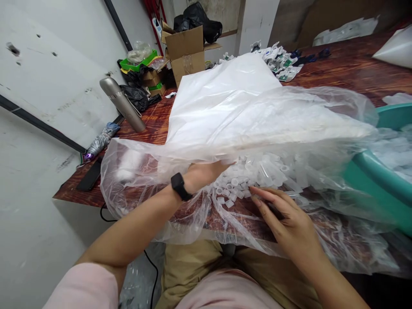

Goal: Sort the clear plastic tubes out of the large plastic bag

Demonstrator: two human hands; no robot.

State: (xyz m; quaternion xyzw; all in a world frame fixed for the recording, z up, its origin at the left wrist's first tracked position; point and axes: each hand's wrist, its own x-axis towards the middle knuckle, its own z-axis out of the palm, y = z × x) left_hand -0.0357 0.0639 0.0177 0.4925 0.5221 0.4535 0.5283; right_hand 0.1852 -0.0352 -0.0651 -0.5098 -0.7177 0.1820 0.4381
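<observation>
A large clear plastic bag (135, 206) lies spread over the table edge in front of me. Inside its mouth is a heap of small translucent white plastic caps (234, 183), with longer clear pieces at the right. My left hand (206, 175), a black watch on its wrist, reaches into the bag. Its fingers are hidden by the bag's upper layer and the heap. At the near right side of the caps is my right hand (288, 221), fingers stretched out and apart, fingertips at the edge of the heap. I see nothing held in it.
A white sheet (222, 103) lies behind the bag. On the right stands a teal basin (373, 171) of translucent pieces. A metal flask (124, 105), phone (89, 175) and folded umbrella (101, 140) are at left. A cardboard box (186, 56) stands at the back.
</observation>
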